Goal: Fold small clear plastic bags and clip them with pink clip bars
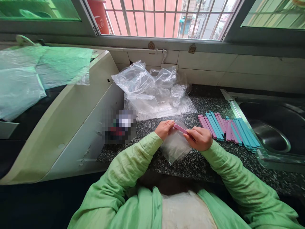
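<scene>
Between my two hands is a pink bag sealing clip (180, 128), lying across the top of a small clear plastic bag (175, 147). My left hand (164, 129) pinches the clip's left end, close to the bag's upper edge. The clip's right end is gripped by my right hand (199, 138), its fingers curled around it. The bag hangs below the clip over the speckled counter (147, 162). To the right of my right hand lies a spread of pink and teal sealing clips (228, 128).
A heap of clear plastic bags (154, 89) sits at the back of the counter. On the right is a steel sink (269, 136). At left stands a cream-coloured appliance (83, 95) with plastic sheets (47, 63) on top. A blurred-out object (120, 127) lies beside it. A barred window is behind.
</scene>
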{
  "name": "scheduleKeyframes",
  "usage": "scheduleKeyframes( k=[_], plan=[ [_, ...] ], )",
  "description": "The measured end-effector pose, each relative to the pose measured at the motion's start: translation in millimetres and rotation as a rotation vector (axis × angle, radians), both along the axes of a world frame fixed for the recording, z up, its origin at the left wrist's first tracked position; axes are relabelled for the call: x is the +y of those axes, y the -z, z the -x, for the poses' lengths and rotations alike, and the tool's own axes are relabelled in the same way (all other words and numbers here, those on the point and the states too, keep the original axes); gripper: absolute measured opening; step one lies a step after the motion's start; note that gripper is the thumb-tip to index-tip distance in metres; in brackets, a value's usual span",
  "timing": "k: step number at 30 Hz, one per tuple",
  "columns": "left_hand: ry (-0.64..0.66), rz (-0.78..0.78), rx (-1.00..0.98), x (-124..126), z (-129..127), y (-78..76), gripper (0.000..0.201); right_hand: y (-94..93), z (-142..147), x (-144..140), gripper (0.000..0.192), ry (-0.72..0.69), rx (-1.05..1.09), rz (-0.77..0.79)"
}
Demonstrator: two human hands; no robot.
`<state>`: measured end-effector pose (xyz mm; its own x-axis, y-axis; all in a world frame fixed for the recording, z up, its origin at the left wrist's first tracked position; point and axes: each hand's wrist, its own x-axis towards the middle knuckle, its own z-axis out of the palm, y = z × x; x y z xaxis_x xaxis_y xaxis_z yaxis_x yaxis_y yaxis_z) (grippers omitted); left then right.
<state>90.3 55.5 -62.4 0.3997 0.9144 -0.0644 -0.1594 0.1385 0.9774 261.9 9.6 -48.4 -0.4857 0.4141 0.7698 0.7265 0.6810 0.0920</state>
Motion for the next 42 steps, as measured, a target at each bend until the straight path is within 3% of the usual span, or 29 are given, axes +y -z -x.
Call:
scheduleKeyframes(
  k=[20,42],
  plan=[
    [-0.067,-0.172,0.198,5.7,1.0,-2.4,0.051,-3.0,-0.5,0.2,0.015,0.055,0.032,0.029],
    [-0.122,-0.141,0.209,8.8,0.2,1.9,0.053,-8.9,-1.2,-0.5,0.007,0.013,0.147,-0.024]
  ],
)
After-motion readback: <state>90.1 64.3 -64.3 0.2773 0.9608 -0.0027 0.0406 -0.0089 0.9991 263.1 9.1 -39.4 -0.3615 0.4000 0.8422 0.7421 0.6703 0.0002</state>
